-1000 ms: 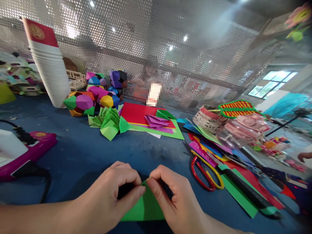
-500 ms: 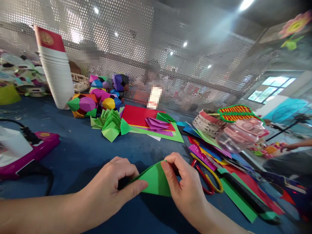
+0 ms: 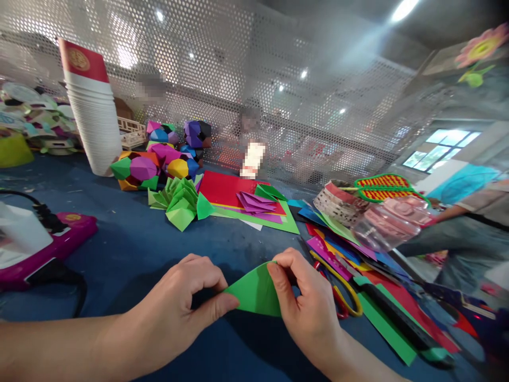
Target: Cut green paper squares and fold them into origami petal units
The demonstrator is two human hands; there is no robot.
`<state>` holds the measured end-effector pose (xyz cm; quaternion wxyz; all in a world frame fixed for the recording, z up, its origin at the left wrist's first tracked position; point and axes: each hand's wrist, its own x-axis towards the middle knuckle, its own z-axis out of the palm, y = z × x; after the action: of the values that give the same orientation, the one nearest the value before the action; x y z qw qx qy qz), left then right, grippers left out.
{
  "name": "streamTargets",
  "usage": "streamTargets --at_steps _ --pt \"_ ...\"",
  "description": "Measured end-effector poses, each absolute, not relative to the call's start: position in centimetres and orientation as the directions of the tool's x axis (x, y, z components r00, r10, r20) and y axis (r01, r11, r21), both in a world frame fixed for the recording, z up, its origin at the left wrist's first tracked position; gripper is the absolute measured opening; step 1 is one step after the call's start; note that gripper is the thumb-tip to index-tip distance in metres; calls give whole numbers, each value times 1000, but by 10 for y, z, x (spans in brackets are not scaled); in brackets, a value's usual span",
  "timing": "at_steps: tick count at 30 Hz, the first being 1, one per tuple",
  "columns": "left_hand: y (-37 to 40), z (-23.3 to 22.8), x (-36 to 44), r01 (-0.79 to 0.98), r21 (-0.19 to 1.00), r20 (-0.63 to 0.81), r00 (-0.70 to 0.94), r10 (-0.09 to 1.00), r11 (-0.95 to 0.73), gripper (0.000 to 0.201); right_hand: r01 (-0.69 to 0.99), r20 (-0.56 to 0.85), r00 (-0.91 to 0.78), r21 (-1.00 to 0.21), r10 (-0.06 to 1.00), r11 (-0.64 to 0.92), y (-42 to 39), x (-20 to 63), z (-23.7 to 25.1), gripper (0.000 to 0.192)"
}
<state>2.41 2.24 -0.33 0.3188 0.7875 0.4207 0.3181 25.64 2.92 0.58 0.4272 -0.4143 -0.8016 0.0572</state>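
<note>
We see a glaring ceiling lamp (image 3: 404,10) and a bright window (image 3: 442,149). Soft shadows darken our bench (image 3: 131,228). The edges look stretched.

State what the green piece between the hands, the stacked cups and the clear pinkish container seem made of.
Green piece: likely matte paper, by its thin, crisp edges.
Stacked cups: probably paper, dull white with a printed red band.
Clear pinkish container: likely glossy plastic, possibly glass; see-through with bright highlights.
</note>
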Motion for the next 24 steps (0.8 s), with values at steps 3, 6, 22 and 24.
streamTargets --at_steps 3,6,22,24 --pt "21 0 25 482 779 195 421 886 -401 31 638 652 -302 -404 695 656 31 258 5 18" --pt "20 3 26 532 778 129 383 915 -333 37 649 653 -308 -387 692 655 31 258 5 19" --pt "18 1 25 520 796 114 374 921 -310 38 665 633 -318 -382 706 642 34 260 3 18" --pt "17 0 23 519 773 172 385 907 -366 35 675 631 -310 -380 711 633 35 260 4 19"
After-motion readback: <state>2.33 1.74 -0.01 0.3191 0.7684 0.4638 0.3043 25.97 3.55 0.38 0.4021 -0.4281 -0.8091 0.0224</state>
